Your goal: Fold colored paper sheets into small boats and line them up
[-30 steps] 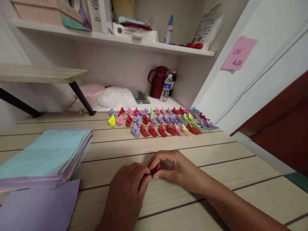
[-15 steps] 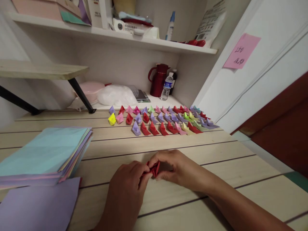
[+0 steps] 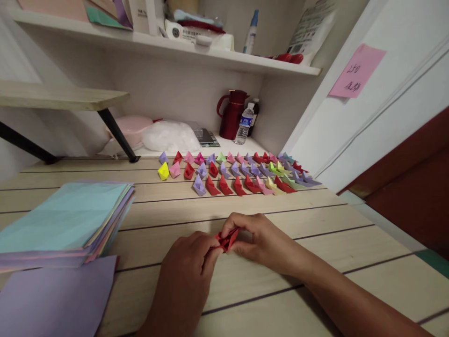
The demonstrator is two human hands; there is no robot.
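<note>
Both hands meet over the wooden table [image 3: 315, 224], pinching a small folded red paper piece [image 3: 227, 239]. My left hand [image 3: 187, 271] grips its left end with closed fingertips. My right hand [image 3: 257, 241] pinches its right side, thumb and fingers pressed on the folds. Most of the paper is hidden between the fingers. Beyond the hands stand rows of several finished paper boats [image 3: 238, 174] in red, purple, pink, yellow and green.
A stack of coloured paper sheets [image 3: 63, 222] lies at the left, with a loose purple sheet [image 3: 56, 299] in front of it. At the back stand a red jug [image 3: 231, 114], a water bottle [image 3: 244, 124] and a white bag [image 3: 170, 137]. A white door with a pink note [image 3: 356, 71] is at the right.
The hands have kept working the red paper, which now sticks out a little more between the fingertips. The view has tilted slightly downward.
</note>
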